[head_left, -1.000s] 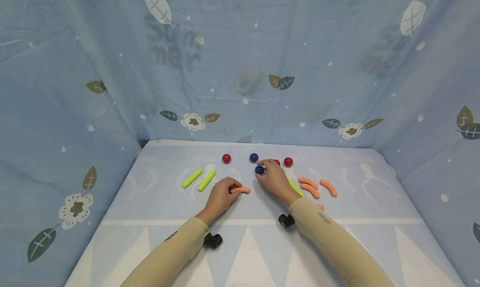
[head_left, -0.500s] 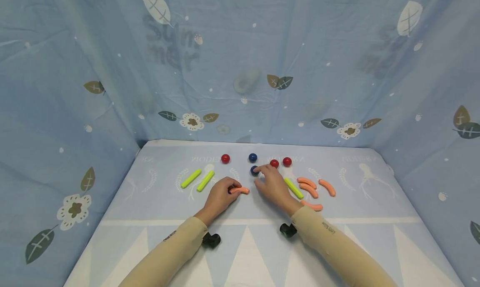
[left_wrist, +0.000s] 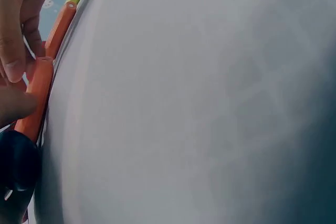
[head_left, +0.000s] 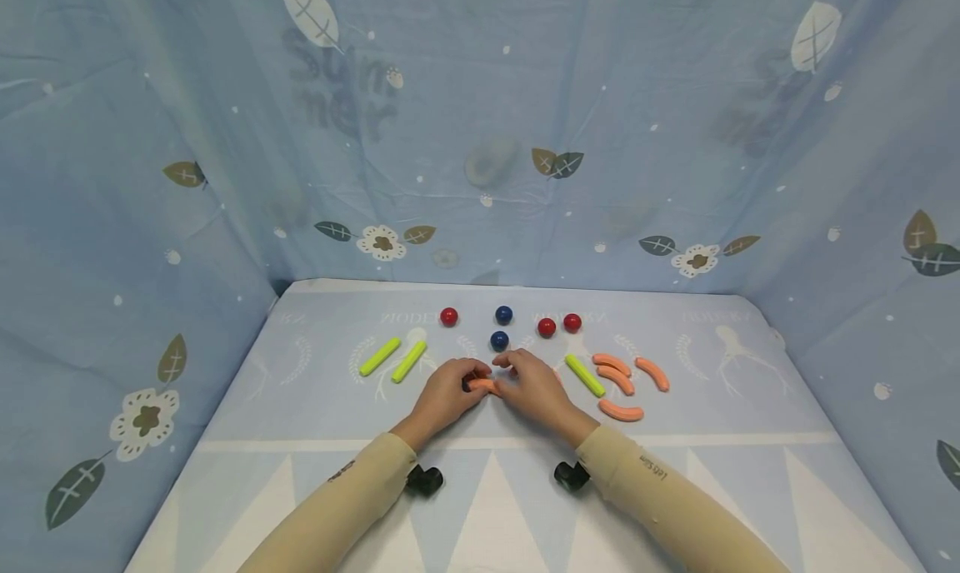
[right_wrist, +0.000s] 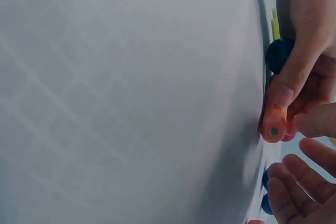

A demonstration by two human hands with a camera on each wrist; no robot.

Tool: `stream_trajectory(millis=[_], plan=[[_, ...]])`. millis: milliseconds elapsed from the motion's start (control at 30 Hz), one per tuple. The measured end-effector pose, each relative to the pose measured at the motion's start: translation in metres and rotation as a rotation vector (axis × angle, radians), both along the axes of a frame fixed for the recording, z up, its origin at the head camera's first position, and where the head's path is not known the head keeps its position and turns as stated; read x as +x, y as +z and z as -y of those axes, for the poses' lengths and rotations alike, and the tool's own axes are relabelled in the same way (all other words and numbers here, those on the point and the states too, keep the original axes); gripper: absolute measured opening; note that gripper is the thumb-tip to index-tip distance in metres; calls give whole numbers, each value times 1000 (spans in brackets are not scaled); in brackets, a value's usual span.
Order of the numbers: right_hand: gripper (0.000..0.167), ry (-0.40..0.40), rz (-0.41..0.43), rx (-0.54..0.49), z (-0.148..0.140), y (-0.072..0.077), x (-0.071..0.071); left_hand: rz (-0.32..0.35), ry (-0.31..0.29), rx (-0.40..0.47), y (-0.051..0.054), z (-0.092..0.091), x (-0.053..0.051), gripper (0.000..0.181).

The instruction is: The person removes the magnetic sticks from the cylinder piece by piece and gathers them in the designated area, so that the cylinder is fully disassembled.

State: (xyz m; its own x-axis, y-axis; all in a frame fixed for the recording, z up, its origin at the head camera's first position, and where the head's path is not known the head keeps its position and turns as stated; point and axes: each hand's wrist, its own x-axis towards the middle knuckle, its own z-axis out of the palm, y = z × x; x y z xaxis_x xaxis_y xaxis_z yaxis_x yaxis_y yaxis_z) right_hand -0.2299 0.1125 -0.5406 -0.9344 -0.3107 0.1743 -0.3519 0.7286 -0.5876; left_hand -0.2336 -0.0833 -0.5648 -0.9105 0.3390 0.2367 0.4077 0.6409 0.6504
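Observation:
My left hand [head_left: 442,396] holds a curved orange stick [right_wrist: 271,111], its thumb pressed along the side. A dark blue ball [right_wrist: 278,56] sits at the stick's left end, mostly hidden by that hand in the head view. At the stick's right end is my right hand [head_left: 536,390], thumb and fingers parted. In the right wrist view its fingers [right_wrist: 304,179] look extended and relaxed, with the thumb near the stick's tip; contact there cannot be told. Beyond the right hand, two blue balls [head_left: 499,341] lie on the table. A bit of orange [head_left: 557,375] shows behind the right hand.
Two lime sticks [head_left: 408,362] lie at the left. On the right are another lime stick [head_left: 585,375] and several curved orange sticks [head_left: 621,411]. Red balls [head_left: 547,327] stand near the back edge, by the patterned blue curtain [head_left: 480,140]. Each wrist carries a black camera [head_left: 572,475].
My right hand has let go of a blue ball, leaving it on the table, and moved left and nearer to the orange stick's end. The left hand keeps its hold, barely shifting.

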Motion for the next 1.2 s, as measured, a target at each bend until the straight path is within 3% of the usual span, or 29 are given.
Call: stream_trajectory(millis=[233,433,700,1200], plan=[[30,66,-8,19,3,-6,1,-7,8,44,1,10,5,38],[29,75,-14,47,7,-9,1,25,55,19,-2,24,12,41],[22,71,-19,103,12,-8,2,19,39,23,0,35,20,43],[14,61,-8,93,13,-11,3,52,50,36,5,36,21,32]])
